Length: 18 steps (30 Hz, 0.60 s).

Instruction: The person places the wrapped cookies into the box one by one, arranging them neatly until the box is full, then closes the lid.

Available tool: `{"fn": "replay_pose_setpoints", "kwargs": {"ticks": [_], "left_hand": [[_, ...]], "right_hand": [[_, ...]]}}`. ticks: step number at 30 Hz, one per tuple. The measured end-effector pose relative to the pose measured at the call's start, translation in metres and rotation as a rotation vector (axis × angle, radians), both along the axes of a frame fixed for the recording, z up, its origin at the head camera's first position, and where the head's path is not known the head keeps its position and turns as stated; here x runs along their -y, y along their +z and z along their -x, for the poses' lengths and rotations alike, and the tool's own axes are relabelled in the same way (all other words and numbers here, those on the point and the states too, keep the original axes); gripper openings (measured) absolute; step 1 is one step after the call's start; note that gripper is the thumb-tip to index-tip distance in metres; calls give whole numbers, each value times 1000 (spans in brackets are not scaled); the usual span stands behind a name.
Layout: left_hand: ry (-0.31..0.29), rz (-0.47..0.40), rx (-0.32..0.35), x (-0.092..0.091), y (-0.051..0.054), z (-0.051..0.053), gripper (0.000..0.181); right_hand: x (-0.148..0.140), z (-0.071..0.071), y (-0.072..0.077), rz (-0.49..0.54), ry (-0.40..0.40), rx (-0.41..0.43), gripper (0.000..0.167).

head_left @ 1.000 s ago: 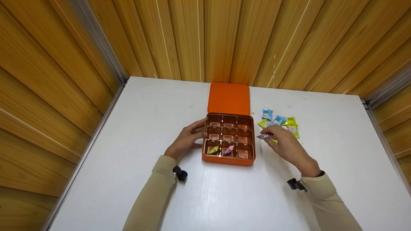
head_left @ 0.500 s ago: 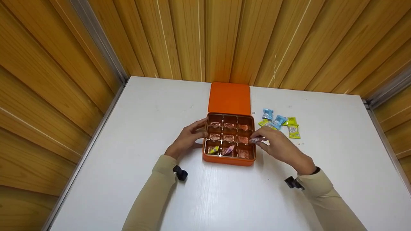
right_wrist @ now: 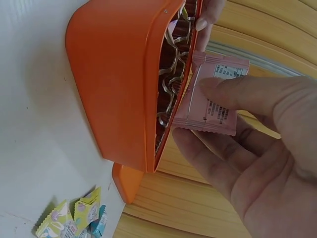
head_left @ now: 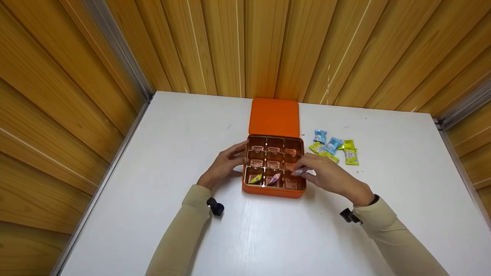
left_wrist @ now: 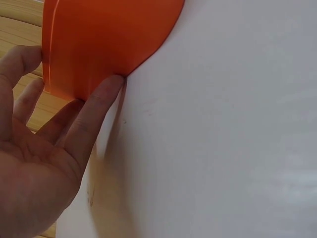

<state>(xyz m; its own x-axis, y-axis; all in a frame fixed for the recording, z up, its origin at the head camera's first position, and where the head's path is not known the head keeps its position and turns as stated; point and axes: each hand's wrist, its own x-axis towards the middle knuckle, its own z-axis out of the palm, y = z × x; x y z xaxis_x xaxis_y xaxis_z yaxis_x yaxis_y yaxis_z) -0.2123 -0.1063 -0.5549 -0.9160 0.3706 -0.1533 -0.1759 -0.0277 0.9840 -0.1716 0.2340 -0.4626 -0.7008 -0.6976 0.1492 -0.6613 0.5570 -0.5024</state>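
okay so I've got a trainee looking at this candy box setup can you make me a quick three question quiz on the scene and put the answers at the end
1. What colour is the packet pinched in the right grip?

2. True or false: the orange lid is closed over the box.

3. Where on the white table do the two blue packets lie, as the head view shows it?
A) left of the box
B) right of the box
C) between the box and the person

Key
1. Pink.
2. False; the box is open.
3. B.
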Motion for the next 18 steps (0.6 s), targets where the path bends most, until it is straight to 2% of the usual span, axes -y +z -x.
{"fn": "replay_pose_setpoints", "kwargs": {"ticks": [10,18], "left_hand": [[1,-10,10,0,0,0,68],[-7,3,-2,1,1,0,68]], "right_hand": [[5,0,1,-46,75,21,27],[11,-1,2,-110,108,100,25]]}}
